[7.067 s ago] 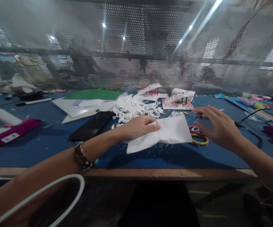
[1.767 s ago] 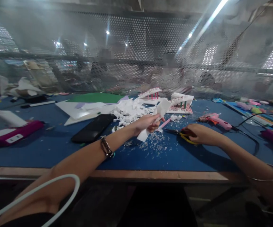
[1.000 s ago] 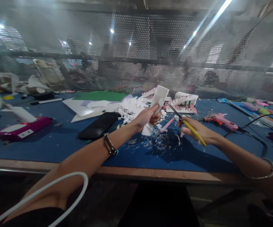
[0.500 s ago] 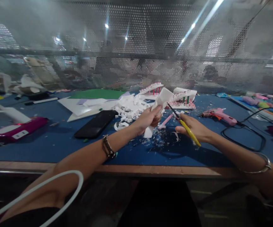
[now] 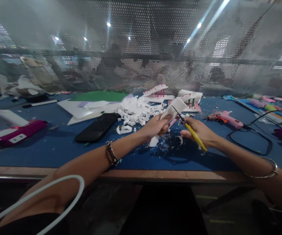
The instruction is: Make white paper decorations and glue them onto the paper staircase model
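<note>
My left hand (image 5: pixel 156 126) grips a folded strip of white paper (image 5: pixel 173 107), whose lower end sticks out below the fist. My right hand (image 5: pixel 199 130) holds yellow-handled scissors (image 5: pixel 194 135), fingers partly hidden behind the handles. The dark blades point up and left, against the strip's right side. Whether they cut into it I cannot tell. Beneath the hands, small white scraps are scattered over the blue mat (image 5: pixel 141 160). A pink stick (image 5: pixel 172 122) lies partly hidden behind the hands.
A heap of white paper scraps (image 5: pixel 134 111) and a black phone (image 5: pixel 98 128) lie left of the hands. Two small stair models, one with red posts (image 5: pixel 159 93), stand behind. A pink glue gun (image 5: pixel 229 119) with a black cable lies right. A purple power strip (image 5: pixel 16 133) sits far left.
A flat white sheet became a folded strip in my left hand. My right hand picked up the scissors from the mat and raised them to the strip. The strip has since tilted right, towards the blades.
</note>
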A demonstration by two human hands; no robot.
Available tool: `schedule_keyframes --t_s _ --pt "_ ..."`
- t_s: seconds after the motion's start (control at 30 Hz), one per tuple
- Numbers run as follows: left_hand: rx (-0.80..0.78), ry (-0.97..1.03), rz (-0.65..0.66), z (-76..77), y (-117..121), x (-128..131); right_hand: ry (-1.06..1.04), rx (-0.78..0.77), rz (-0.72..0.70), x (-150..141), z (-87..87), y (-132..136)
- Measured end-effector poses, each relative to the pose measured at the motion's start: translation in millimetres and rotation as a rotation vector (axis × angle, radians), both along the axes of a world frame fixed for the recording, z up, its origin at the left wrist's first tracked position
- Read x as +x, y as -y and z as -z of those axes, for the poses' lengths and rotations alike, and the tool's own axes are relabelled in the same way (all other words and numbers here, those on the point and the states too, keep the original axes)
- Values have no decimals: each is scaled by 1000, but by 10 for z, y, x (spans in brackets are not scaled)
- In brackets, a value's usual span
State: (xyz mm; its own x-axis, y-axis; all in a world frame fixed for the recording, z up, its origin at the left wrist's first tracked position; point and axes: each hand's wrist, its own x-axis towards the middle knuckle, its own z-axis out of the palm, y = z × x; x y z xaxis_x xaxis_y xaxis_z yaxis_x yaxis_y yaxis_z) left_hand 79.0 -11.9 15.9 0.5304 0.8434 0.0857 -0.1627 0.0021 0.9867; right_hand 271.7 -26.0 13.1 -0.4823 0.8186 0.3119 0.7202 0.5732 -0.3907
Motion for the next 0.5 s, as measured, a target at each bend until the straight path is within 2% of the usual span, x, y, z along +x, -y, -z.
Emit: schedule_keyframes --t_s 0.1,0.23,0.5 --pt "-14 6 6 3 8 -4 9 -12 -38 12 -25 6" --pt "-20 -14 -48 -32 17 -10 48 0 -37 34 -44 6" --pt "47 -55 -67 -61 6 -41 84 -9 -61 31 -40 6"
